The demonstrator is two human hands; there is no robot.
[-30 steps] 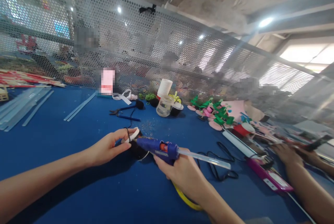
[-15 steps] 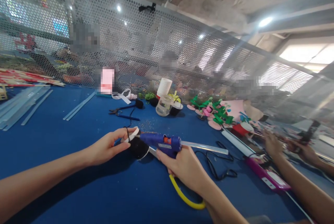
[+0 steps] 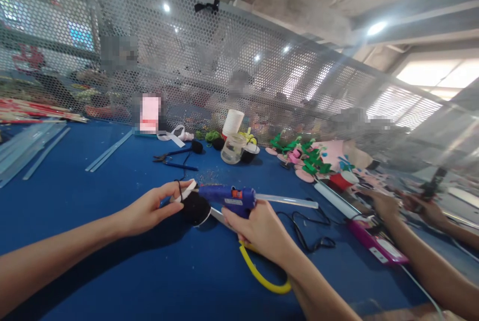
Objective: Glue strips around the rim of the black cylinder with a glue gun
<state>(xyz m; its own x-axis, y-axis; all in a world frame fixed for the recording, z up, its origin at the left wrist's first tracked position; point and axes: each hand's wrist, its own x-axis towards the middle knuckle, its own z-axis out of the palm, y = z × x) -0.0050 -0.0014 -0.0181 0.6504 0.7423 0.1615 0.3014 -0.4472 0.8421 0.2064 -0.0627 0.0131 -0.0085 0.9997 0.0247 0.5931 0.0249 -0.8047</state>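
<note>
A blue counter point(image 3: 149, 281) runs back to a perforated metal screen point(image 3: 269, 77) along its far edge, with bare surface spreading before the left forearm. On the right, a purple power strip point(image 3: 364, 239) borders this open stretch, near another person's hand point(image 3: 387, 206). The right hand point(image 3: 262, 229) curls around a blue glue gun point(image 3: 226, 197); yellow-handled scissors point(image 3: 256, 273) show just beneath it. The left hand point(image 3: 153, 209) pinches the white edge of a black cup-shaped item point(image 3: 195, 210) at mid-counter, near the nozzle; contact cannot be told. Beyond, past a narrow open gap, lie pliers point(image 3: 161, 159).
</note>
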